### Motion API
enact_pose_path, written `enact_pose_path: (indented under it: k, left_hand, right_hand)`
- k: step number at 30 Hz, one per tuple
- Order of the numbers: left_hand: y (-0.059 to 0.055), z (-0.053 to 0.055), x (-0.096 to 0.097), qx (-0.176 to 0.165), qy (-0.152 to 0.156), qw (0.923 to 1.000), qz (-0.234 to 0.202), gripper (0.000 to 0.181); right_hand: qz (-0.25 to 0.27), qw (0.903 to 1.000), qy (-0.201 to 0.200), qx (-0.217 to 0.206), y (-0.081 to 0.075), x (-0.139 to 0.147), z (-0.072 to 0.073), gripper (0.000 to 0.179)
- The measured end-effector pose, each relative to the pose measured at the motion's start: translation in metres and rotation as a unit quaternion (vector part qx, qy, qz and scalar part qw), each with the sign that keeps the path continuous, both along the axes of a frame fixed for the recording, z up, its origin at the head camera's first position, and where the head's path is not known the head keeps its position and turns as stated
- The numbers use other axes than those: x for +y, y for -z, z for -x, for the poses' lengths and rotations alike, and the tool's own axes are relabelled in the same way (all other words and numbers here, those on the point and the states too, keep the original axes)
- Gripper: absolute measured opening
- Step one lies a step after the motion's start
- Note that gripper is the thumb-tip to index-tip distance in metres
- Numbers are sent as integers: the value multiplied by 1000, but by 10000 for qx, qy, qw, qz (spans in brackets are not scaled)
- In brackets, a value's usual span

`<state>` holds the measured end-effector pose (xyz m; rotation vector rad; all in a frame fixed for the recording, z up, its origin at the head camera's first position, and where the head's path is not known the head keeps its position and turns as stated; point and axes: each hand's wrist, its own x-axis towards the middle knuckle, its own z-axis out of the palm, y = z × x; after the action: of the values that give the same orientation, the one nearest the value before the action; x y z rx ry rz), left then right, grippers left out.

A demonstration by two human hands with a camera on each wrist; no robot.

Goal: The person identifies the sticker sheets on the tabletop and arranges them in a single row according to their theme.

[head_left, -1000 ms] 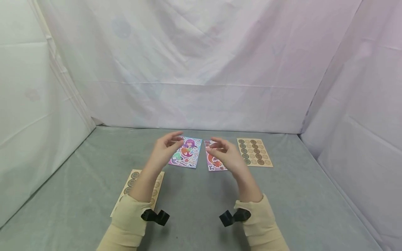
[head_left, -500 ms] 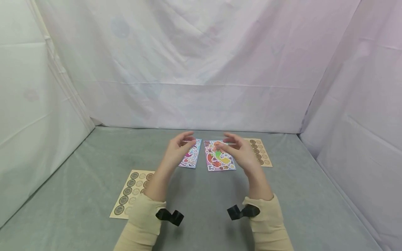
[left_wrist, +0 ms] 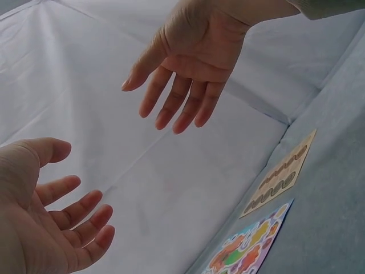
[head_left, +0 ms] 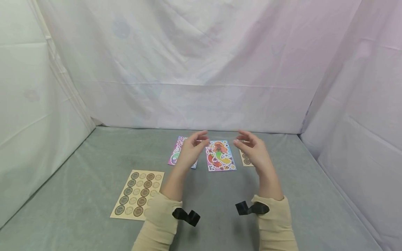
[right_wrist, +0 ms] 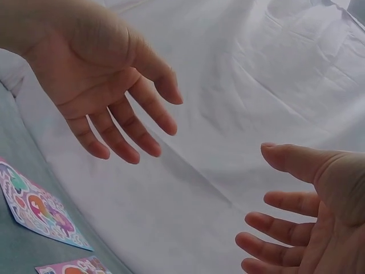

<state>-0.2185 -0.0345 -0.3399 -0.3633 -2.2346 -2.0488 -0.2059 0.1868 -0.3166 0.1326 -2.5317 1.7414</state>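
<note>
The left hand (head_left: 191, 148) and right hand (head_left: 254, 148) hang in the air, palms facing each other, well apart. On both, the fingers are spread and gently bent, with only air between fingers and thumb.

Beneath them, flat on the grey table (head_left: 216, 212), lie four sticker sheets. In the head view the left hand covers part of the purple sheet (head_left: 175, 154); just beside that, between the hands, is the rainbow sheet (head_left: 221, 156). The right hand hides much of the far tan sheet (head_left: 245, 158). The near tan sheet (head_left: 135, 195) – dark and pale circles in columns – lies closer to the person, one corner behind the left sleeve (head_left: 160, 216). White cloth (head_left: 201, 69) walls in the table.
</note>
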Motion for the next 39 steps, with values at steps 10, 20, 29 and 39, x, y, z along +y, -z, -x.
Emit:
enact_pose_path:
  k: [10,20,29,39]
  left_hand:
    - [5,1,21,-207,13,9998,20,40]
    - [12,6,40,-247,154,9990,-342,41]
    - [15,8,58,-336,239,9976,-560,43]
    - [23,11,80,-583,320,9964,-523,44]
  right_hand:
    - [191,9996,203,97,0,16,0,66]
    - [215,9984,496,185,2,30,3,64]
    - [265,9964,782,185,5,42,2,66]
    - [257,9923,1214,13,10,55,6,66]
